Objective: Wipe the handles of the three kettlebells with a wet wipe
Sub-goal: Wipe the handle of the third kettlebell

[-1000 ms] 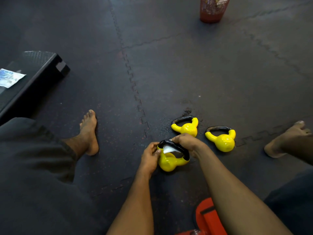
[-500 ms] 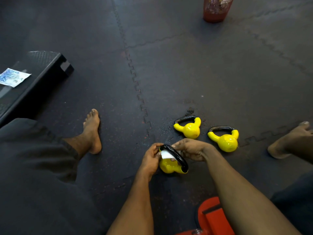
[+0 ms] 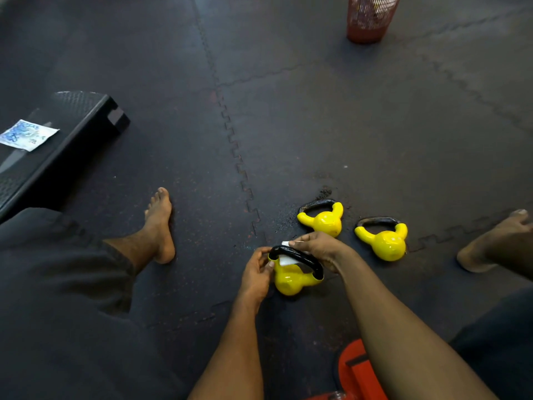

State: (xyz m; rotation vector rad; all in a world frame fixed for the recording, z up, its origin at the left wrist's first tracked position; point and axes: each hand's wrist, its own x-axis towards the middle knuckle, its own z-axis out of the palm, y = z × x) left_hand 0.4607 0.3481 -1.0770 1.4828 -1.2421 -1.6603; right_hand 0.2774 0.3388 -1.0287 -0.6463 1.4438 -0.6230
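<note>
Three small yellow kettlebells with black handles stand on the dark floor mat. The nearest kettlebell is between my hands, tilted. My left hand grips the left end of its handle. My right hand pinches a white wet wipe that is wrapped over the handle near its left end. Two more stand behind, the middle kettlebell and the right kettlebell, both untouched.
A black bench at the left carries a blue-and-white wipe packet. A red mesh bin stands far back. My bare feet rest at left and right. A red object sits near the bottom edge.
My right hand has slid the wipe along the handle toward its left end and turned open-side up. The nearest kettlebell tilted a little. The other two have not moved.
</note>
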